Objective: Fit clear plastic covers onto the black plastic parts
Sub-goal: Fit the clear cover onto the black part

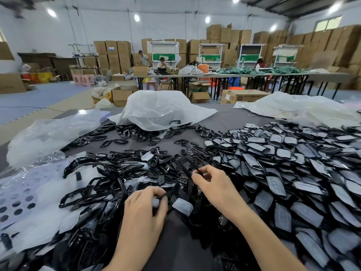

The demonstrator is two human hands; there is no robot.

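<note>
1. The right hand [213, 184] pinches a thin black plastic part [188, 169] between the tips of thumb and forefinger. It holds the part edge-up just over the jumble in the middle of the tabletop [230, 122], with the other fingers curled loosely behind.
2. The left hand [144, 206] lies low on the pile with its fingers curled down. Thumb and forefinger seem to pinch a small clear cover [155, 202], though the fingers themselves partly hide the grip.
3. A second clear cover [182, 206] lies loose between the two hands, just beside the left one.
4. The black part looks light and stiff, a moulded shell with glossy and probably slippery faces. It is best held by its long edges, which leaves the face free for the cover.
5. The cover looks thin, bendy and almost weightless. Squeezed flat it would likely crease or smudge, so it is better taken at the rim and seated from one end.
6. The glossy black frames [93, 184] at the left lie hooked through one another, so lifting one may drag its neighbours along.
7. A heap of covered parts [293, 163] fills the right side of the tabletop, and a white plastic bag [160, 108] sits beyond the pile.
</note>
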